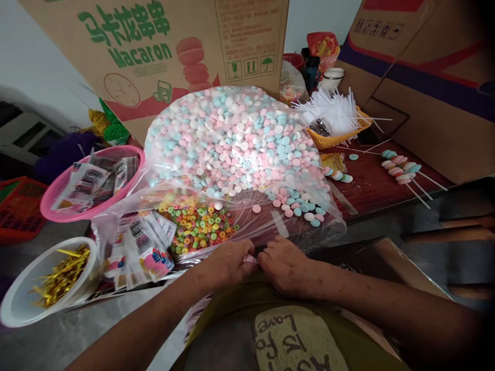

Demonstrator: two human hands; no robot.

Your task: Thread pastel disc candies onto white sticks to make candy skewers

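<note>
My left hand (228, 262) and my right hand (285, 265) meet at the table's near edge, both closed with curled fingers. A small pale pink bit (249, 259) shows between them; its kind is hidden by my fingers. Just beyond lie ring-shaped candies (204, 226) in yellow, green and orange. A large clear bag (232, 139) full of pink, white and blue round candies lies behind, with loose ones (299, 203) spilled at its mouth. Printed small packets (143, 247) are left of the rings. At the right rest candy skewers (402, 169) on white sticks.
A white bowl (15, 304) holds gold twist ties, beside a pink basket (58, 214) of packets. White sticks fill a yellow basket (328, 140). Cardboard boxes (147, 62) stand behind and at right. An open carton (402, 263) sits below the table edge at right.
</note>
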